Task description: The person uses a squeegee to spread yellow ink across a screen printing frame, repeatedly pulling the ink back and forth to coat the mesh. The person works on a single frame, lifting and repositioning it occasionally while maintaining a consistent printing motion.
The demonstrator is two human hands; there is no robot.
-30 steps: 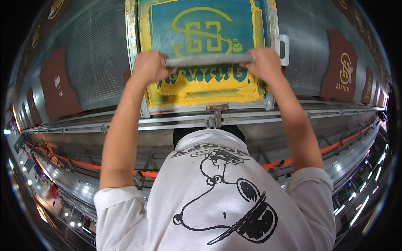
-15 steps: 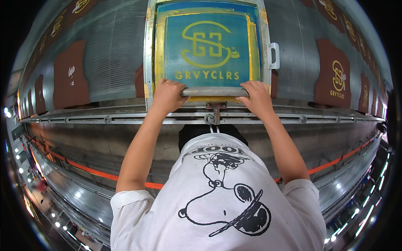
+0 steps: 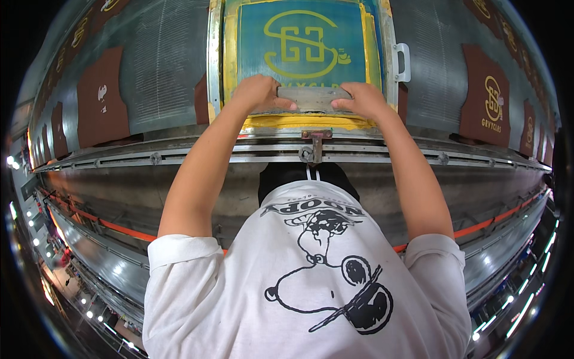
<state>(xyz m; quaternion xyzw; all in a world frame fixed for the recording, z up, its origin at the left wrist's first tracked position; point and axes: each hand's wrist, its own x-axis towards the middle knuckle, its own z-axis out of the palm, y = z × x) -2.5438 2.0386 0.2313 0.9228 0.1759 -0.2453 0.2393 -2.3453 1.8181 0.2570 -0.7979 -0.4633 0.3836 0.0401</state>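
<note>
The squeegee [image 3: 314, 99] lies crosswise on the lower part of the printing screen [image 3: 302, 45], just above the band of yellow ink [image 3: 305, 122] pooled along the screen's near edge. The left hand [image 3: 258, 94] is clamped on the squeegee's left end and the right hand [image 3: 359, 99] on its right end, thumbs on the near face, so the two hands are apart by the length of the handle.

The step in hand looks like a stroke of ink across the mesh. To do it well, both hands should press evenly, keep the blade square to the screen's metal frame [image 3: 215, 60] and at a steady tilt, so that the yellow design in the teal field is covered in one smooth pass.

Outward from the screen, the long table [image 3: 155, 78] carries dark brown fabric pieces [image 3: 101, 102], some already printed with the same yellow design [image 3: 491, 99]. Just below the screen, a metal clamp [image 3: 314, 143] sits on the table's rail [image 3: 179, 157].
</note>
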